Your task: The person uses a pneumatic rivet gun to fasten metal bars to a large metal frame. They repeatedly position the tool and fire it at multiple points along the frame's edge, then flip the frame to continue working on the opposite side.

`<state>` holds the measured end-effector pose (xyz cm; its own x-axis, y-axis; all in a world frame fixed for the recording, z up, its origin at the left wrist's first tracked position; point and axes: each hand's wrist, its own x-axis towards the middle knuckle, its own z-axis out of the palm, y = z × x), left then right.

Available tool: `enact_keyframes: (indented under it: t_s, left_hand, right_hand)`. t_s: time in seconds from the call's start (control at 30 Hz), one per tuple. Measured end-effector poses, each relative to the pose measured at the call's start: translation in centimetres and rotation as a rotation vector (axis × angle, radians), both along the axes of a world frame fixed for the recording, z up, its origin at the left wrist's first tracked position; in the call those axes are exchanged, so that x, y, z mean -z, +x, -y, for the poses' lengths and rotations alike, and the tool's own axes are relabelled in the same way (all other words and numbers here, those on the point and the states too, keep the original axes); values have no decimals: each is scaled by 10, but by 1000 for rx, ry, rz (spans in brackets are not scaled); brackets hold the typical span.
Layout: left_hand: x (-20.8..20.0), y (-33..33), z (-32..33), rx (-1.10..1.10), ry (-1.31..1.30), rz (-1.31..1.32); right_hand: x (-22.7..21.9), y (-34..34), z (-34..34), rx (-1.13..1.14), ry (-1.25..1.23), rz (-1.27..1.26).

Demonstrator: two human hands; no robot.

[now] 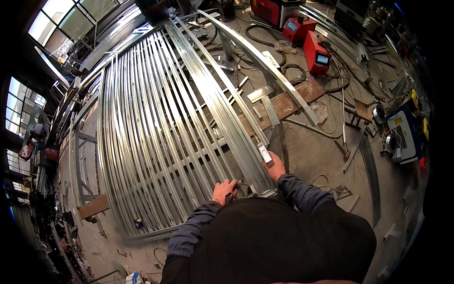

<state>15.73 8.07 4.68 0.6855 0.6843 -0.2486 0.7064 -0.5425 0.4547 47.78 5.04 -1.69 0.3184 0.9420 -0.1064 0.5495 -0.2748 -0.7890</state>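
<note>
Left of centre, the slatted metal frame [138, 128] looks stiff, heavy and probably slick, so hold it by the outer rails. Over its near end, right of the middle, the left hand [223, 191] has fingers bent; can't tell from here if it's gripping anything. Farther right, the right hand [277, 168] is closed on a small silvery metal piece [265, 153], likely light and rigid, best pinched by its flat sides.

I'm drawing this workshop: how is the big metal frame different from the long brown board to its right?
The metal frame is shiny silver; the brown board is duller. The metal frame has many long bars; the brown board looks like one plank. The metal frame is much bigger than the brown board.
</note>
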Motion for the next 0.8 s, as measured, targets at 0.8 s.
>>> enact_keyframes:
  t_s: [0.8]
  left_hand:
    - [-4,1,-1,-9,-23,-5]
  right_hand:
    - [-5,-2,-2,2,-32,-11]
